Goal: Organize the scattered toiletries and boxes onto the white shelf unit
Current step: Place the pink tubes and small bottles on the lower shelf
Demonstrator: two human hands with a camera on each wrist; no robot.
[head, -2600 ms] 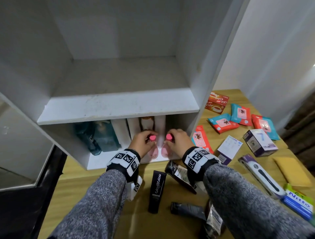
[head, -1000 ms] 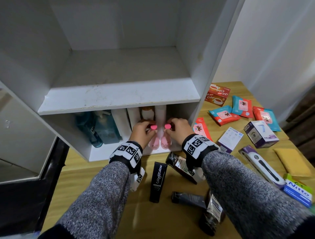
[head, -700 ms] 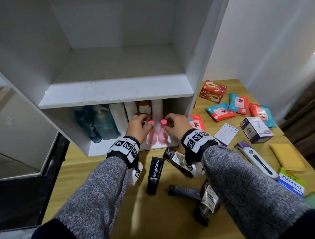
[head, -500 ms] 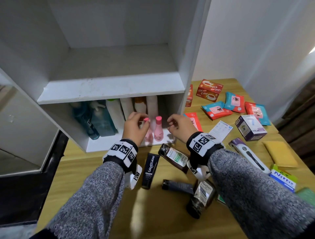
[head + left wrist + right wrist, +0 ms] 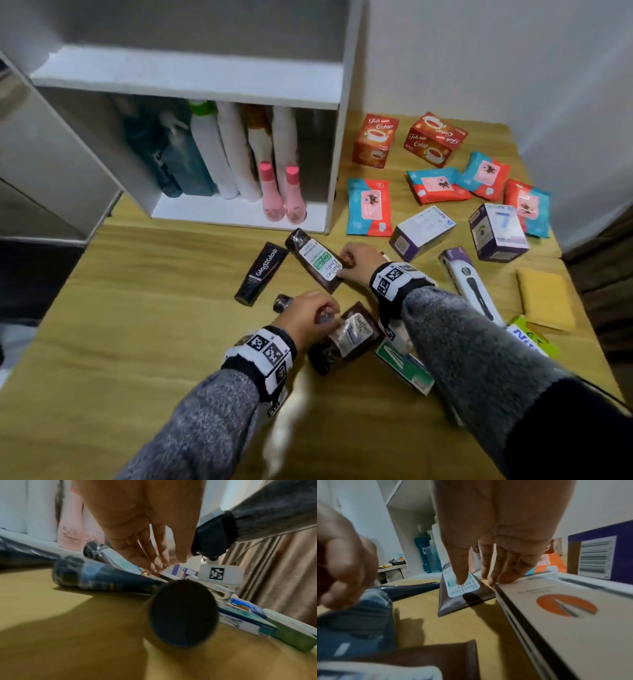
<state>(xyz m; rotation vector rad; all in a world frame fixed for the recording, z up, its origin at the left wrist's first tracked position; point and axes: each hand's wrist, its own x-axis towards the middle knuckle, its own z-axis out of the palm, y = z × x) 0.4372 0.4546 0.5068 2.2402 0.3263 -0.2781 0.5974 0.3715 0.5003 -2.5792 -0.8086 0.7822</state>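
Observation:
The white shelf unit [image 5: 191, 80] holds several tall bottles in its lower compartment, with two small pink bottles [image 5: 283, 197] standing at the front. My right hand [image 5: 354, 262] lies on the wooden table [image 5: 137, 308]. Its thumb touches the label of a brown tube [image 5: 317, 260] [image 5: 464, 597], and its straight fingers [image 5: 503, 577] rest against the edge of a white box [image 5: 565, 608]. My left hand [image 5: 308, 317] [image 5: 154, 563] hovers with relaxed fingers over a dark blue tube [image 5: 281, 303] [image 5: 102, 577], beside a second brown tube [image 5: 352, 334] with a black cap [image 5: 183, 612]. It holds nothing.
A black Glad2Glow tube [image 5: 262, 272] lies left of the brown tube. To the right are two red tea boxes [image 5: 375, 140], several wipe packs [image 5: 368, 207], purple-white boxes [image 5: 496, 233], a white-and-purple device [image 5: 469, 284], a yellow sponge [image 5: 544, 303] and a green-white box [image 5: 404, 366].
Both hands let go of the two pink bottles, which now stand in the shelf's lower compartment. The hands drew back to the tubes on the table, and the view tilted down.

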